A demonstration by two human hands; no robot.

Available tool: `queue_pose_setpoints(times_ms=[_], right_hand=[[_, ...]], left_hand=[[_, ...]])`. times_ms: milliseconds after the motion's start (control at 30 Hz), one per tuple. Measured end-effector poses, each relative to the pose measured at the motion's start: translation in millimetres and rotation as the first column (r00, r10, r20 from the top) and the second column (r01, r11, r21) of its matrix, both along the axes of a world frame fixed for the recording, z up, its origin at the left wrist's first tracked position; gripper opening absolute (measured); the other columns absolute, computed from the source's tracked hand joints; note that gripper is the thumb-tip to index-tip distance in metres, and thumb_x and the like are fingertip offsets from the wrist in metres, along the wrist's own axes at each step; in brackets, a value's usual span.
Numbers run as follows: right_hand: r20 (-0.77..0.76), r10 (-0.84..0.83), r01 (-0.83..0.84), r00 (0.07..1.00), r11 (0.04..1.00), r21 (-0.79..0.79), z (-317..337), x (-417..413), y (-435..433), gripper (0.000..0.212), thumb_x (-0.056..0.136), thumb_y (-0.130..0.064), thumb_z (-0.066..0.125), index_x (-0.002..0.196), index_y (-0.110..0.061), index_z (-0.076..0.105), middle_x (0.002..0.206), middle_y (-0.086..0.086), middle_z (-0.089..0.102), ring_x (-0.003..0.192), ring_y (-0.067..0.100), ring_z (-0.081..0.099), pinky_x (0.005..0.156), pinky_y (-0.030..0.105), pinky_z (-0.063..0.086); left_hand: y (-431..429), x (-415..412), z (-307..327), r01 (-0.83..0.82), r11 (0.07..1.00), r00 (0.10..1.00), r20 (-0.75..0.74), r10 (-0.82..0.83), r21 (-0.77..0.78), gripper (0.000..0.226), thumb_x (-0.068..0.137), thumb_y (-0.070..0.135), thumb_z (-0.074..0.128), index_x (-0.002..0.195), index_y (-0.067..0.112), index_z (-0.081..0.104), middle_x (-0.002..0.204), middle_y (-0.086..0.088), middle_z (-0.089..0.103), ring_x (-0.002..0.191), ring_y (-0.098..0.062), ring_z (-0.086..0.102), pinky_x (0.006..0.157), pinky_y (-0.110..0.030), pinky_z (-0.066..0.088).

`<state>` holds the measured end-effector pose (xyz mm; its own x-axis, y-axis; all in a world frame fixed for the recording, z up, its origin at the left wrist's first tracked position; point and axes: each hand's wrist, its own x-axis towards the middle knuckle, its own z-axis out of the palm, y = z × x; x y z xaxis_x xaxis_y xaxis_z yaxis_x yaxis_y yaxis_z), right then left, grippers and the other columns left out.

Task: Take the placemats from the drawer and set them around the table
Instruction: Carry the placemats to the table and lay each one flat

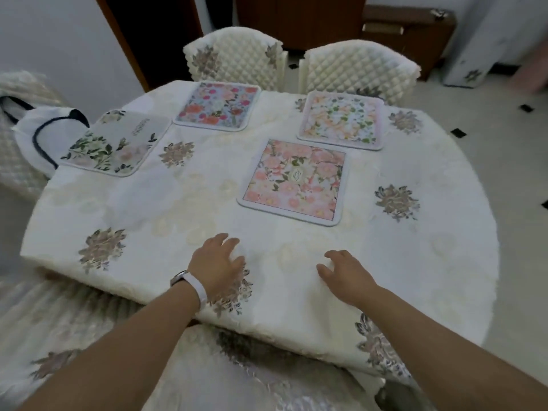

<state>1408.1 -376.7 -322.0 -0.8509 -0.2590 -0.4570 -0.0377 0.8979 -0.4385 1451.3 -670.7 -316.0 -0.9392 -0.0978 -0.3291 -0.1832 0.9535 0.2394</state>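
Round table (444, 262) under a cream tablecloth (184, 209) patterned with grey-brown flower clusters, seen from the near edge. Four square floral placemats lie flat on it, none touching another. The green-leaf placemat (115, 143) sits at the far left, near the table's edge. The red-and-pink placemat (218, 105) lies at the far side, in front of the left quilted chair (234, 51). The peach-and-green placemat (341, 120) lies to its right, in front of the right quilted chair (358, 66). The pink placemat (296, 180) lies closer to the middle of the table, just nearer than the peach-and-green one. At the near edge the person's left hand (219, 262) rests palm down on the cloth, fingers relaxed and slightly bent, with nothing in its grasp; a white wristband (197, 289) circles its wrist. The right hand (347, 274) rests beside it, a little apart, fingers spread and loosely bent with the tips on the cloth, likewise gripping nothing. Both hands lie well apart from every placemat. A white bag with dark handles (38, 134) stands beyond the table's left edge, next to the green-leaf placemat. A brown wooden cabinet (409, 34) stands against the back wall.
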Motion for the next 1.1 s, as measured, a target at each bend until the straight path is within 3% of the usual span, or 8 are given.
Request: queue_pose_setpoints(times_ms=[133,267,467,667,767,833,900,1100], right_hand=[[0.083,-0.26,0.263,0.962,0.964,-0.031,-7.0,-13.6,-10.4,0.054,0.097,-0.044,0.043,0.143,-0.017,0.037,0.146,0.008,0.037,0.124,0.027,0.047,0.101,0.038,0.04],[0.107,-0.483,0.493,0.869,0.863,-0.113,-10.4,-42.0,-22.2,0.052,0.095,-0.038,0.049,0.142,-0.016,0.04,0.143,0.012,0.041,0.121,0.026,0.05,0.094,0.034,0.042],[0.146,-0.642,0.657,0.753,0.715,-0.24,-13.6,-85.8,-30.3,0.055,0.095,-0.031,0.05,0.144,-0.009,0.037,0.132,0.009,0.049,0.097,0.019,0.051,0.075,0.029,0.039],[0.197,-0.764,0.781,0.614,0.553,-0.289,-25.2,-137.6,-33.6,0.056,0.095,-0.034,0.049,0.141,-0.004,0.039,0.136,0.013,0.048,0.112,0.028,0.05,0.082,0.029,0.034],[0.257,-0.825,0.853,0.503,0.426,-0.3,-29.9,-156.6,-30.7,0.03,0.091,-0.03,0.049,0.098,-0.003,0.056,0.093,0.011,0.057,0.073,0.022,0.05,0.059,0.028,0.034],[0.251,-0.828,0.853,0.501,0.423,-0.306,-33.8,-166.6,-28.0,0.025,0.09,-0.025,0.049,0.072,-0.007,0.049,0.07,0.005,0.047,0.062,0.021,0.044,0.053,0.028,0.031],[0.248,-0.799,0.826,0.547,0.469,-0.312,-35.6,-173.8,-25.8,0.03,0.091,-0.025,0.052,0.065,-0.012,0.042,0.066,0.004,0.042,0.061,0.023,0.043,0.057,0.028,0.035],[0.347,-0.742,0.811,0.573,0.453,-0.37,-38.2,-174.5,-22.6,0.01,0.086,-0.01,0.064,0.079,-0.015,0.058,0.092,0.009,0.064,0.086,0.028,0.064,0.082,0.045,0.058]], left_hand=[[-17.6,-51.5,-22.5,-0.111,0.959,0.994,0.044,0.102,0.261,0.049,0.097,0.039,0.051,0.141,0.019,0.045,0.152,-0.008,0.036,0.137,-0.028,0.036,0.108,-0.04,0.034],[-25.6,-109.9,-21.7,-0.431,0.702,0.896,0.173,0.41,0.567,0.041,0.096,0.034,0.054,0.132,0.016,0.052,0.137,-0.011,0.052,0.117,-0.03,0.053,0.097,-0.04,0.044],[-31.2,-170.5,-26.3,-0.467,0.657,0.871,0.177,0.459,0.592,0.049,0.094,0.03,0.056,0.138,0.011,0.047,0.137,-0.012,0.051,0.12,-0.028,0.049,0.091,-0.031,0.036],[-17.5,-214.2,-38.4,-0.558,0.476,0.78,0.234,0.581,0.68,0.062,0.077,0.036,0.058,0.128,0.002,0.054,0.123,-0.011,0.061,0.11,-0.029,0.058,0.089,-0.04,0.046],[-10.1,-225.5,-46.1,-0.574,0.466,0.754,0.214,0.621,0.673,0.044,0.088,0.019,0.06,0.128,0.004,0.053,0.112,-0.004,0.055,0.1,-0.023,0.052,0.083,-0.032,0.04],[-12.5,-232.4,-51.4,-0.558,0.518,0.779,0.195,0.595,0.649,0.01,0.083,0.007,0.06,0.091,0.006,0.064,0.09,-0.001,0.061,0.091,-0.026,0.057,0.076,-0.031,0.044],[-15.9,-235.2,-54.6,-0.528,0.575,0.812,0.173,0.558,0.625,0.007,0.076,0.005,0.061,0.073,0.011,0.061,0.08,-0.005,0.066,0.086,-0.031,0.065,0.075,-0.035,0.054],[-15.3,-228.0,-56.6,-0.513,0.509,0.818,0.214,0.533,0.691,0.013,0.083,0.003,0.058,0.084,0.017,0.058,0.099,-0.012,0.068,0.095,-0.032,0.066,0.088,-0.051,0.056]])
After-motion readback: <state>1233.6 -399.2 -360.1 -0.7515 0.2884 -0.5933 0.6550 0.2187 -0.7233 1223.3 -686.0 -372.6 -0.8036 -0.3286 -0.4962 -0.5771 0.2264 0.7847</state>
